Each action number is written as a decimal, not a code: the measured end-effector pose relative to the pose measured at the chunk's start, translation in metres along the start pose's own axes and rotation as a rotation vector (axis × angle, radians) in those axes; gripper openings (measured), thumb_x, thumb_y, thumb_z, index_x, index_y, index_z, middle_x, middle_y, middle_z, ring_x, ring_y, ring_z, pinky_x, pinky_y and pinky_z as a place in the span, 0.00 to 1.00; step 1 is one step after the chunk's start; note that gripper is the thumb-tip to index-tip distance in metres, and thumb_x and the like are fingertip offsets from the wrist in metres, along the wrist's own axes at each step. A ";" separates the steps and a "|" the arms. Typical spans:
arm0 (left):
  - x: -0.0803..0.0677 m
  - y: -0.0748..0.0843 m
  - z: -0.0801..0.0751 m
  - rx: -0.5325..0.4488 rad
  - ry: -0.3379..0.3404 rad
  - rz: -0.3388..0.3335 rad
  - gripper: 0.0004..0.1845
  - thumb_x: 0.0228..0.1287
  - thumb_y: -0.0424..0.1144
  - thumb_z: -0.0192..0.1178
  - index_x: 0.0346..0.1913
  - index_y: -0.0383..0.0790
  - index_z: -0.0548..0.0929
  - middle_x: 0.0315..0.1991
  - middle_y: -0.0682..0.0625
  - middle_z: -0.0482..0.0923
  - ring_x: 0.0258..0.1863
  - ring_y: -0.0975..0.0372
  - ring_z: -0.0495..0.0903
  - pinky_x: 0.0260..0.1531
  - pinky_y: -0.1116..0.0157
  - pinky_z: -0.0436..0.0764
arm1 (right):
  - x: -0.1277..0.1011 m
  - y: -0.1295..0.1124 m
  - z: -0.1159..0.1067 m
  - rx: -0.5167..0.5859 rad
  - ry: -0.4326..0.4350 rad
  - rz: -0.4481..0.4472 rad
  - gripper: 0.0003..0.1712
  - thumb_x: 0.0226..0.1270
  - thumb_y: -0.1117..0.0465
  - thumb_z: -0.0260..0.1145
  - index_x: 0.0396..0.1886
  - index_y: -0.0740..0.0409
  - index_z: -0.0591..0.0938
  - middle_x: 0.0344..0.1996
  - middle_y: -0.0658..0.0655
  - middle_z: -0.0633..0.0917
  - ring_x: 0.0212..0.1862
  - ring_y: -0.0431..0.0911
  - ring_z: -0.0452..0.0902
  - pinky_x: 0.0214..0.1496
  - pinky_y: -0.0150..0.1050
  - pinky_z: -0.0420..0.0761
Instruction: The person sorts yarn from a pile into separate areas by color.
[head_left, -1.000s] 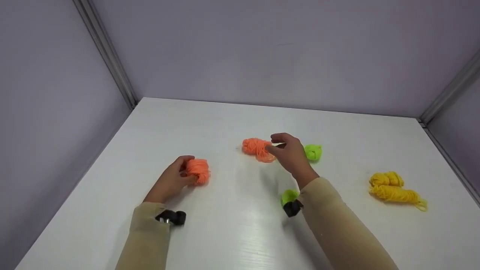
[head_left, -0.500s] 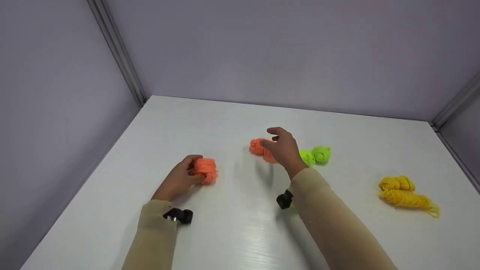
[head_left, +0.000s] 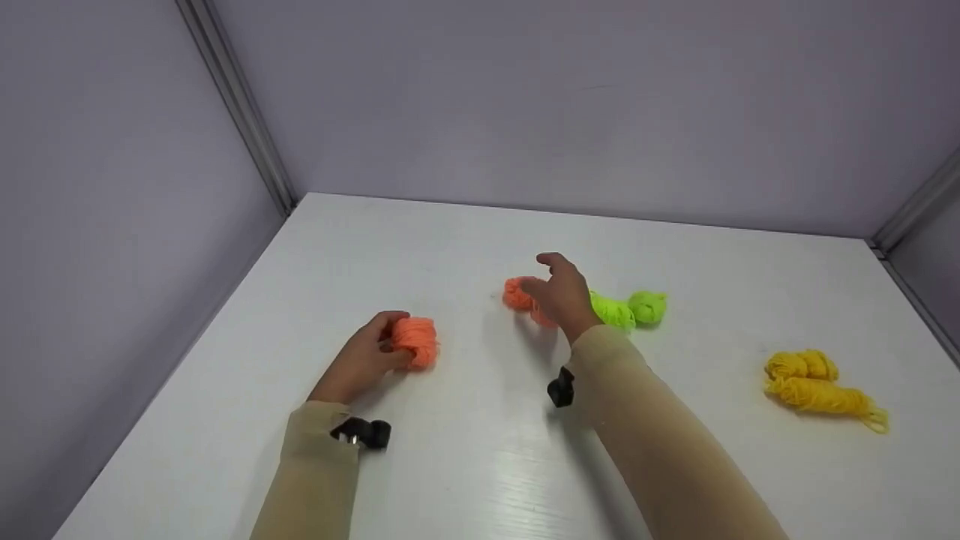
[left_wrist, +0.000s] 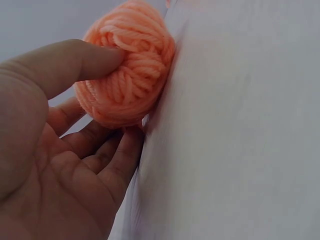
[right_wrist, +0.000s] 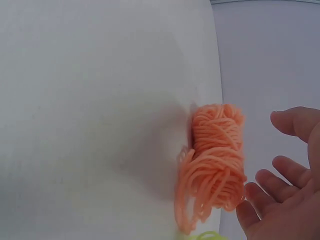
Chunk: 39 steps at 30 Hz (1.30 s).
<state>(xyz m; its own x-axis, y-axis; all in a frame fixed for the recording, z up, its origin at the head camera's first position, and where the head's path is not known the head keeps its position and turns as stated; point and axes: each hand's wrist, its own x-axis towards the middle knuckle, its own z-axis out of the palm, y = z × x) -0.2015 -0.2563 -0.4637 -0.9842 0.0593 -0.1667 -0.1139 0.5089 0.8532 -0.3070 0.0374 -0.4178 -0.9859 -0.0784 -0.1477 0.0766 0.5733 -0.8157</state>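
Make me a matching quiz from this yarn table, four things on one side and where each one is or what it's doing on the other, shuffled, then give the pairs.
Things:
1. left hand
2. right hand
3. green yarn
4. yellow yarn

States:
A. lies alone, far right on the table
B. grips an orange yarn ball
C. lies just right of the right hand
D. open, reaching over a loose orange yarn skein

Pairs: 1-B, 2-D, 3-C, 4-A
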 end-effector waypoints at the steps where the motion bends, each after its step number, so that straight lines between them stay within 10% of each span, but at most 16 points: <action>1: 0.000 -0.001 0.000 0.002 0.000 -0.001 0.35 0.65 0.35 0.65 0.74 0.46 0.66 0.70 0.46 0.69 0.68 0.53 0.69 0.68 0.52 0.68 | 0.001 0.003 0.001 -0.008 -0.010 -0.002 0.35 0.69 0.57 0.66 0.74 0.56 0.67 0.72 0.61 0.68 0.71 0.53 0.64 0.72 0.49 0.68; 13: 0.000 0.002 -0.004 0.033 0.005 0.003 0.34 0.66 0.36 0.64 0.73 0.46 0.66 0.69 0.46 0.69 0.67 0.53 0.70 0.68 0.51 0.68 | 0.004 0.013 0.007 -0.171 -0.116 0.060 0.31 0.66 0.66 0.64 0.70 0.60 0.72 0.65 0.59 0.75 0.66 0.53 0.68 0.72 0.48 0.67; 39: -0.007 0.004 -0.007 0.079 0.046 0.026 0.29 0.73 0.34 0.53 0.75 0.47 0.65 0.71 0.46 0.68 0.71 0.53 0.66 0.70 0.51 0.65 | -0.018 -0.003 0.013 -0.097 -0.088 -0.028 0.29 0.67 0.64 0.69 0.67 0.57 0.74 0.63 0.56 0.77 0.67 0.52 0.68 0.72 0.47 0.67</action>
<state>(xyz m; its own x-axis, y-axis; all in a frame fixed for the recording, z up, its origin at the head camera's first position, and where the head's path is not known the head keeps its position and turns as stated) -0.1963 -0.2606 -0.4553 -0.9920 0.0349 -0.1210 -0.0792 0.5739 0.8151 -0.2880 0.0266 -0.4196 -0.9704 -0.1641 -0.1773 0.0303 0.6454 -0.7632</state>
